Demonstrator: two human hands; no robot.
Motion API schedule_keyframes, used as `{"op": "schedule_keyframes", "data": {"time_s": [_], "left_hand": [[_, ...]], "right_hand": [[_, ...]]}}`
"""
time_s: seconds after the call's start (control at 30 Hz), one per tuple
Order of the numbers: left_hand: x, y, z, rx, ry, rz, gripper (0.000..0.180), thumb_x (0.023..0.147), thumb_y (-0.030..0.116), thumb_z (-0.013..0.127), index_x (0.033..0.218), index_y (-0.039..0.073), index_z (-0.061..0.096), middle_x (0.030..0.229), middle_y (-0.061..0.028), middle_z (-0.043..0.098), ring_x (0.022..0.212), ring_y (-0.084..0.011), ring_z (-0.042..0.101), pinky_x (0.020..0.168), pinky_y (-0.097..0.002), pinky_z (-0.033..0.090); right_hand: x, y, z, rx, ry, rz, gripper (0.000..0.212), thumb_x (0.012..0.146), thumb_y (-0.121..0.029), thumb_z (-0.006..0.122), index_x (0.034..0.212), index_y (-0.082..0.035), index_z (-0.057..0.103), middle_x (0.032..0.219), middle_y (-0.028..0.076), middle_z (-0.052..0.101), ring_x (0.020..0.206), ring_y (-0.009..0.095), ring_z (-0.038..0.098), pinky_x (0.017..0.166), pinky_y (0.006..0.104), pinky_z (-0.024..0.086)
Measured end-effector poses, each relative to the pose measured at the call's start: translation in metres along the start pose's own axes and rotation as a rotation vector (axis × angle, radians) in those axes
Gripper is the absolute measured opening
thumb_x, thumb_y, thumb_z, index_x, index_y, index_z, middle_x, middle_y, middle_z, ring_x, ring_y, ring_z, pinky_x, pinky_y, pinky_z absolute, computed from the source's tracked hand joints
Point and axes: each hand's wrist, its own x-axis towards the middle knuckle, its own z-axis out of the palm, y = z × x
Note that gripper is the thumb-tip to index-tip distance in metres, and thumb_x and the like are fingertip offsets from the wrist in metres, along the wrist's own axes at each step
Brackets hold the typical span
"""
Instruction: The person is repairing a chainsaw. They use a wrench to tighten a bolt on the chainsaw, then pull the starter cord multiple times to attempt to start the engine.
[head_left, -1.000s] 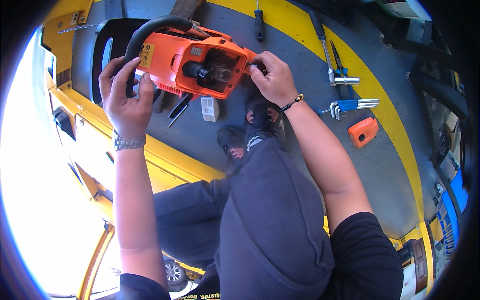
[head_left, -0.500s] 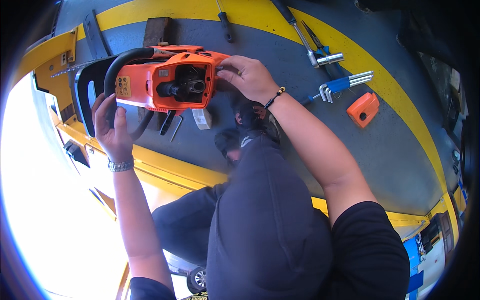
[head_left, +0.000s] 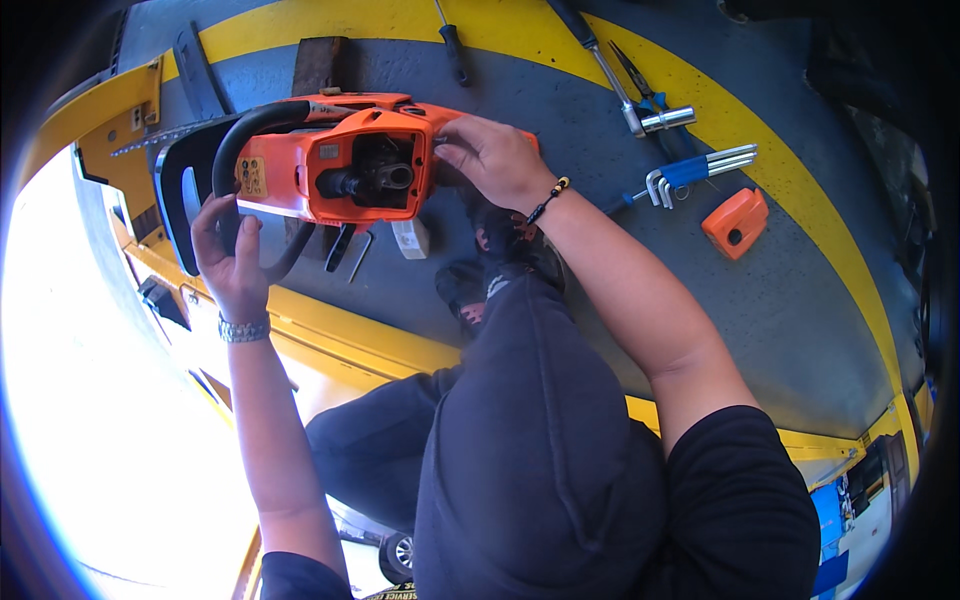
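An orange chainsaw lies on the grey floor, its upper housing open on a recess with a dark intake part inside. My left hand is closed round the black front handle, beside the dark hand guard. At the recess's right edge my right hand covers the rear of the saw, with thumb and forefinger pinched together. What they hold is too small to make out. The toothed chain sticks out at the far left.
Right of the saw lie an orange cover, a blue-held hex key set, a ratchet with socket and pliers. A screwdriver and wooden block lie beyond. A white piece and an L-shaped key lie nearer.
The whole view has shifted slightly. My left fingers have slid a little lower on the handle. My right hand stays at the same spot on the saw, its fingers still pinched.
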Motion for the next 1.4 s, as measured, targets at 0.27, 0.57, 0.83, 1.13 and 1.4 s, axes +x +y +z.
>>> {"op": "schedule_keyframes", "data": {"time_s": [0.27,0.57,0.83,1.13,1.4], "left_hand": [[0.0,-0.002,-0.001,0.004,-0.005,0.002,0.038,0.093,0.01,0.071,0.129,0.009,0.059,0.136,-0.0115,0.058,0.125,-0.0226,0.06,0.109,-0.0372,0.047],[0.002,-0.001,0.002,-0.066,-0.052,0.02,0.04,0.092,0.016,0.074,0.129,0.011,0.059,0.133,-0.0106,0.058,0.118,-0.021,0.062,0.106,-0.0364,0.048],[0.004,0.0,-0.002,0.007,-0.065,0.16,0.04,0.093,0.021,0.076,0.128,0.01,0.061,0.13,-0.0094,0.062,0.101,-0.015,0.064,0.094,-0.0312,0.053],[-0.002,0.018,0.02,0.286,0.117,0.325,0.042,0.093,0.018,0.077,0.134,0.011,0.067,0.125,-0.0089,0.071,0.1,-0.0163,0.072,0.085,-0.0309,0.059],[-0.018,-0.036,-0.027,-0.138,-0.326,0.154,0.062,0.102,0.002,0.061,0.16,0.011,0.042,0.152,-0.0101,0.057,0.131,-0.0184,0.06,0.108,-0.0331,0.049]], "right_hand": [[0.001,-0.01,-0.008,-0.021,-0.025,0.026,0.026,0.098,-0.025,0.072,0.111,-0.002,0.071,0.105,0.014,0.074,0.096,0.03,0.072,0.086,0.0375,0.056],[-0.009,-0.006,-0.017,0.035,0.031,0.109,0.036,0.098,-0.038,0.072,0.103,-0.003,0.073,0.099,0.011,0.072,0.082,0.027,0.07,0.076,0.0357,0.056],[-0.017,-0.01,-0.017,-0.338,-0.291,0.238,0.067,0.079,-0.051,0.087,0.122,-0.003,0.068,0.112,0.013,0.071,0.11,0.033,0.069,0.096,0.0417,0.054],[-0.043,-0.039,-0.033,-0.676,-0.067,0.069,0.063,0.08,-0.045,0.087,0.123,-0.004,0.066,0.111,0.012,0.067,0.111,0.033,0.066,0.098,0.0417,0.053],[-0.069,-0.114,-0.023,-0.327,-0.558,0.147,0.037,0.094,-0.039,0.074,0.102,-0.003,0.07,0.091,0.012,0.068,0.085,0.031,0.07,0.076,0.0412,0.056]]}}
